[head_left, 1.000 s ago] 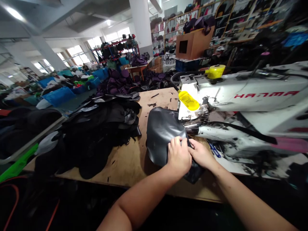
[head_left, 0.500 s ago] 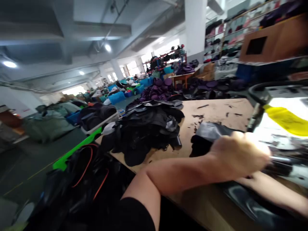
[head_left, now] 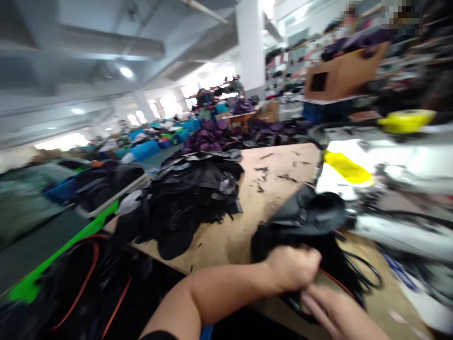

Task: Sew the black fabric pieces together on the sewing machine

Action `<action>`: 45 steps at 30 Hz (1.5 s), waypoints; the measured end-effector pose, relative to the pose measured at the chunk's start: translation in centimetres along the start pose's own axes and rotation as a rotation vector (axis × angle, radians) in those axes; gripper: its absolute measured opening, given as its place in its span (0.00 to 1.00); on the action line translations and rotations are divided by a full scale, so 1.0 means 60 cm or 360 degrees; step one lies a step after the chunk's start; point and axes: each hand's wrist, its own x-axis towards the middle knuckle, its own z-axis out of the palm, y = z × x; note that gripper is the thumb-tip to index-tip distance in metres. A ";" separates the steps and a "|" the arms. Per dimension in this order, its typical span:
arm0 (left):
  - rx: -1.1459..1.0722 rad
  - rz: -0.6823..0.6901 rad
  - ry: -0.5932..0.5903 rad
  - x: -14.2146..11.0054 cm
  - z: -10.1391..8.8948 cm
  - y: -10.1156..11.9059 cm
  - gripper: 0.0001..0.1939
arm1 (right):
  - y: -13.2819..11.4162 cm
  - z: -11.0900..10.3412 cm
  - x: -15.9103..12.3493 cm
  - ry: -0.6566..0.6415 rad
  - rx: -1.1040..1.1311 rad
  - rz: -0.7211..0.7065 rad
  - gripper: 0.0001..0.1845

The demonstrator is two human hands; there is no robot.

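My left hand [head_left: 292, 267] is closed in a fist on a crumpled black fabric piece [head_left: 304, 219] near the front edge of the plywood table [head_left: 226, 236]. My right hand [head_left: 331, 311] lies just below and to the right of it, fingers together under the same dark fabric; what it grips is blurred. The fabric piece sits in front of the white sewing machine [head_left: 389, 165], which carries a yellow label [head_left: 347, 167]. The whole view is smeared by motion.
A big heap of black cut pieces [head_left: 191, 198] covers the table's left part. A yellow thread spool [head_left: 405, 121] stands on the machine. A green bin edge [head_left: 60, 255] and dark bags lie low left. Shelves and a cardboard box [head_left: 339, 71] stand behind.
The view swung left and back. Both hands pulled the black fabric piece away from the machine's needle toward the table's front edge, and it is now bunched up.
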 end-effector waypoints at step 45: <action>-0.0392 -0.0159 0.0082 0.157 -0.021 -0.064 0.15 | 0.063 -0.151 0.133 -0.0304 -0.0611 0.0951 0.14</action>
